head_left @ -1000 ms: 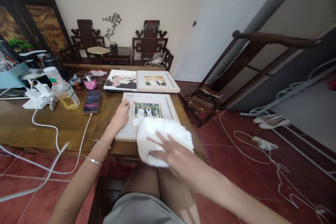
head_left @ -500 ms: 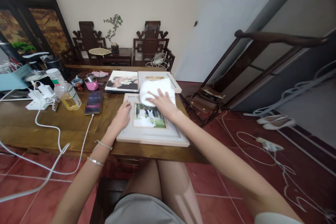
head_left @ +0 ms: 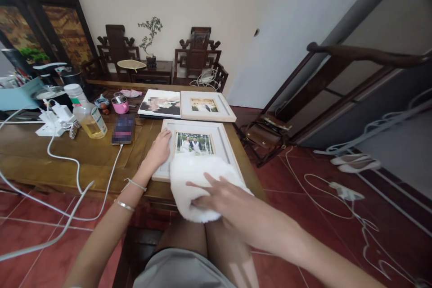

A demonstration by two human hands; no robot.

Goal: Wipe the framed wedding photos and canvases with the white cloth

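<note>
A white picture frame [head_left: 222, 137] with a photo of two people lies flat at the near edge of the wooden table [head_left: 67, 157]. My left hand [head_left: 158, 149] rests on the frame's left border, fingers curled down against it. My right hand [head_left: 212, 191] lies with fingers spread on a fluffy white cloth [head_left: 192, 175], pressing it onto the near end of the frame. The cloth hides the frame's near edge and hangs past the table.
A second white frame [head_left: 207, 105] and a photo print [head_left: 160, 103] lie farther back. A phone [head_left: 123, 129] on a white cable, an oil bottle [head_left: 88, 119], a pink cup [head_left: 120, 105] and a power strip [head_left: 54, 121] sit left. A folding wooden rack [head_left: 324, 81] stands right.
My right hand slid the cloth from the frame's near end to its far end, then back to the near end. My left hand stayed on the frame's left border.
</note>
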